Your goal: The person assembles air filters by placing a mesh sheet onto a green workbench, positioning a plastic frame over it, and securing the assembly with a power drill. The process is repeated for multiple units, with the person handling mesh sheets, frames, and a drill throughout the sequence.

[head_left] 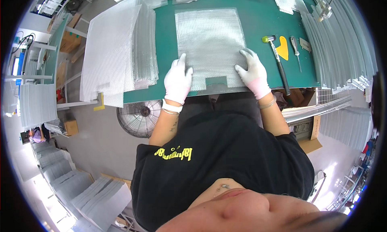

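Now both gloved hands lie flat on the mesh sheet (210, 46) on the green worktop (258, 18). Left hand (177, 81) presses its near-left corner, right hand (253, 73) its near-right edge; neither grip clenches anything.

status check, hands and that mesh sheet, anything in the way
Left hand and right hand, both gloved, flat on the near corners of the metal mesh sheet. Sheet lies flat on the green mat. Mallet lies clear, to the right.
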The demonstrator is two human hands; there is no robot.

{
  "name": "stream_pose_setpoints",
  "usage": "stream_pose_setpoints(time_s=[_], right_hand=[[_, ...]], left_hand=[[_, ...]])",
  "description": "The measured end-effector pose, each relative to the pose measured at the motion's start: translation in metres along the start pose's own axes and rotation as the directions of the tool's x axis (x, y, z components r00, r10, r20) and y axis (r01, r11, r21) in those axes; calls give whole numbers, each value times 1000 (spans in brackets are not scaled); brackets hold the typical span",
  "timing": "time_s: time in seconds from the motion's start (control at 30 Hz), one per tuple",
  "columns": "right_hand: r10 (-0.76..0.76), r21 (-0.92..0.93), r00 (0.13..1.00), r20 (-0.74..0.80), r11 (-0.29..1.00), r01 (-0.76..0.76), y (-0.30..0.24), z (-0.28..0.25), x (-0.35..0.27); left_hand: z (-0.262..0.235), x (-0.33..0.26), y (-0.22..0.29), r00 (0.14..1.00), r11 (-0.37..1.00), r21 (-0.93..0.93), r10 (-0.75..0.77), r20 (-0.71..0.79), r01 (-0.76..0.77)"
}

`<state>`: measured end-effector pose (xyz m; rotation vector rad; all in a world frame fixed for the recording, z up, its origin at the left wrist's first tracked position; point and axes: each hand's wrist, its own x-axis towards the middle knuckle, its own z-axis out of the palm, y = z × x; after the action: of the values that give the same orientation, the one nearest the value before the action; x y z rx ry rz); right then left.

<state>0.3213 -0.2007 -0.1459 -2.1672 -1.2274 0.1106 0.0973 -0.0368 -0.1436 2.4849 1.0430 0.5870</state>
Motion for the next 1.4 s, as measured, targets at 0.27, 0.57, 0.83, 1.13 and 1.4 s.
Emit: stream_pose_setpoints(time_s=[0.27,0.57,0.83,1.13,1.4], right_hand=[[59,-40,997,54,998,-57,-7,-6,2],[66,-39,982,178,997,-60,36,-65,87],[454,-305,831,-322,781,-545,257,-70,282],[505,-114,829,-242,833,-541,313,-98,340],[426,-210,881,-206,860,-465,233,-118,308]], left_hand=[[0,2,-4,999,999,-22,-25,38,26],[-7,20,-18,969,923,320,155,195,-212],[0,20,-19,956,926,284,187,224,-248],[-3,19,-14,960,936,286,138,244,-207],[-4,16,-12,966,936,295,128,226,-193]])
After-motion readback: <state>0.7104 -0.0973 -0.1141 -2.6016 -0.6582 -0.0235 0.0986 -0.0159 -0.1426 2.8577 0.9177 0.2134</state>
